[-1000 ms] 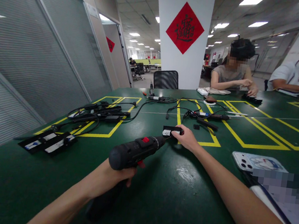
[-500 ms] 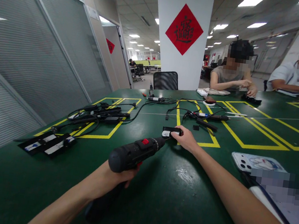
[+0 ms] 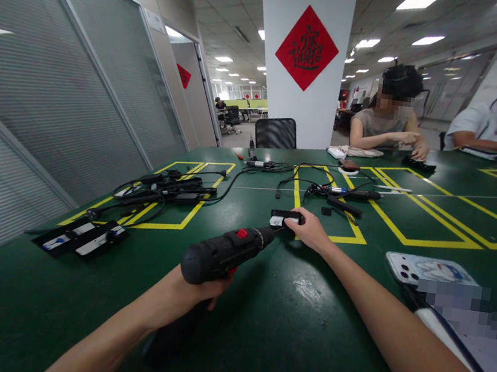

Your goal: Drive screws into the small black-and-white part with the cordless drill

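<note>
My left hand (image 3: 200,292) is wrapped round the grip of a black cordless drill (image 3: 225,253) with red switches. The drill tilts up and to the right, its chuck end close to a small black piece with a white label (image 3: 284,220). That piece is pinched at its right end between the thumb and fingers of my right hand (image 3: 309,229), just above the green table. Whether the drill's tip touches the piece I cannot tell, as it is small and dark there.
Tangled black cables and adapters (image 3: 175,187) and two flat black pieces with white labels (image 3: 81,237) lie at left. Beyond my right hand is a pen-shaped electric tool (image 3: 343,192). A phone (image 3: 430,269) lies at right. Two people sit across the table (image 3: 226,354).
Almost nothing differs. The drill, the labelled piece and both hands keep their places, and the view shifts very slightly.
</note>
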`<state>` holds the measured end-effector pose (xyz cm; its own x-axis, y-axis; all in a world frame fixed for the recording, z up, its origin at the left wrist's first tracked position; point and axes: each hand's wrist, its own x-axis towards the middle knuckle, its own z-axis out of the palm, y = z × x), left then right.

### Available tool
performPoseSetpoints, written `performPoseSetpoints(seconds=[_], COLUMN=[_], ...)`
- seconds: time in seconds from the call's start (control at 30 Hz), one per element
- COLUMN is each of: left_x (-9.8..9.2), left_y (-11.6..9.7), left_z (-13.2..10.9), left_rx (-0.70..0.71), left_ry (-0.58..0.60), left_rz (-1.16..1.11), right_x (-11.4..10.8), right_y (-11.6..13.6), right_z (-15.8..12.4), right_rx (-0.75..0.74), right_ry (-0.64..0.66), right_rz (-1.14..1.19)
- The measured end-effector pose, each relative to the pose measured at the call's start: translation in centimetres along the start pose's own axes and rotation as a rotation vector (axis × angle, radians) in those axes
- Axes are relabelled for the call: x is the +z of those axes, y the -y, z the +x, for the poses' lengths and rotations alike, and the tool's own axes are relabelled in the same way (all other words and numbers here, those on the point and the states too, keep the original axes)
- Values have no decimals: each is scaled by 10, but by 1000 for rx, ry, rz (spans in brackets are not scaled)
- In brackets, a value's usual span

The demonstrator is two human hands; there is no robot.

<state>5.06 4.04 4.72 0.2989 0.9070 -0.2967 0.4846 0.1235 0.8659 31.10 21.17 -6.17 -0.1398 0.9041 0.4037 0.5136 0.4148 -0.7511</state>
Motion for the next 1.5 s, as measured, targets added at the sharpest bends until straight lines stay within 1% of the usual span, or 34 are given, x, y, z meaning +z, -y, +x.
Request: performPoseSetpoints(seconds=[0.1,0.23,0.4,0.6,0.9,1.1,1.23,1.4,1.5], left_x=[0,2,1,0,0,0,1,1,1], left_y=[2,0,1,-2,-2,-4,-6,-2,-3], left_z=[0,1,1,0,2,-1,-2,1,2], left_rx=[19,30,37,-7,-6,-9,-7,18,2], left_ry=[0,-22,8,-7,-8,-16,-17,-14,-18], left_rz=[28,9,-58,41,14,80,43,10,-3], right_x=[0,-1,-1,-1,-2,-2,-4,-5,-5], right_y=[0,1,1,2,3,3,5,6,7], right_z=[0,0,0,0,0,1,0,-1,-1], right_rx=[-6,-5,13,14,18,22,25,20,23], right_ry=[-8,4,9,5,12,1,15,27,31], right_rz=[-1,-1,-6,1,2,-10,-7,15,20])
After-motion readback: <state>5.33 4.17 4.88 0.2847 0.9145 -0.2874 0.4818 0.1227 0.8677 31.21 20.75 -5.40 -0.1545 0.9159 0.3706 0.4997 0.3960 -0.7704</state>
